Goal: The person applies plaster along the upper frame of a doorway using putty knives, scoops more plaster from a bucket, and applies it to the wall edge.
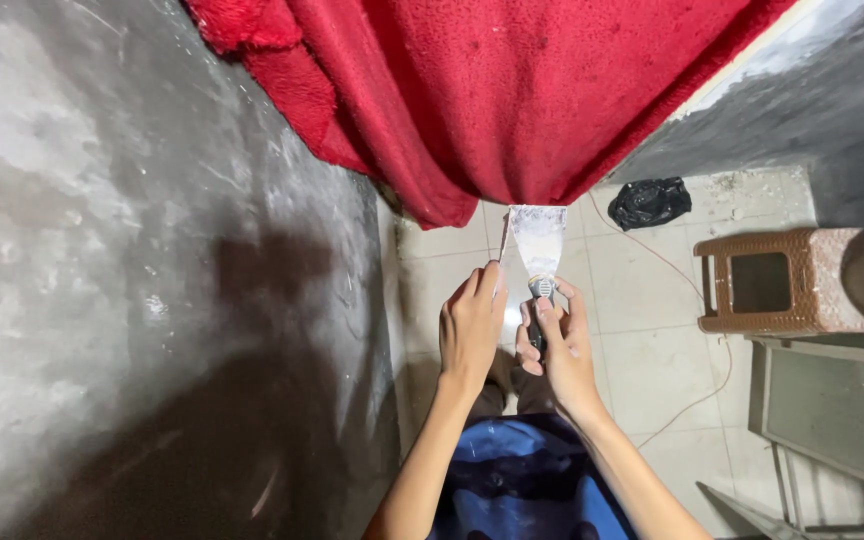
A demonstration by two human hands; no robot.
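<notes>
Blue shirt [527,480] cropped; right hand [557,345] fisted on putty knife [538,245] handle, left hand [472,325] fingers pinch blade edge; tip under fuzzy red cloth [492,90].

Grey plastered wall [142,250], pale tiled floor [642,350], brown wicker stool [782,282].

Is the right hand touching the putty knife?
Touching. The head view shows the right hand wrapped around the handle of the putty knife, fingers closed on it just below the blade.
</notes>
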